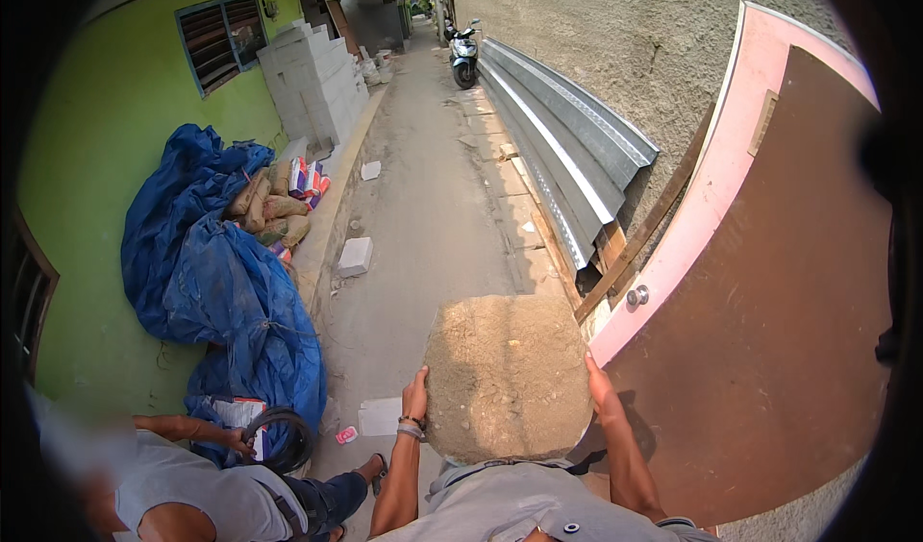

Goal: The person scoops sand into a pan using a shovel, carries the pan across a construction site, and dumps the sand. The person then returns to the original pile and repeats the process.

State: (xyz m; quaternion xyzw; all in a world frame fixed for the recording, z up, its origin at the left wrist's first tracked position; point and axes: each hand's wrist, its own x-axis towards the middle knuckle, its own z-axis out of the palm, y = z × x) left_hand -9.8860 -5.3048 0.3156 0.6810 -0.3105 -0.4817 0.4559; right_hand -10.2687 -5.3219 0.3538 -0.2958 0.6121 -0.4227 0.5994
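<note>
In front of my waist I carry a broad load with a rough, sandy-brown top [510,377]; whether it is a slab or a container filled with sand, I cannot tell. My left hand [415,398] grips its left side, with bands around the wrist. On the opposite side my right hand [603,391] is closed against the edge. The load's underside and part of my fingers are hidden.
At lower left a person in a grey top [207,489] holds a black ring-shaped thing [286,438]. Blue tarpaulin [231,273], sacks [264,201] and pale blocks [322,81] line the left. Metal sheets [567,129], a pink-edged brown door [769,283] and a scooter [463,57] stand right.
</note>
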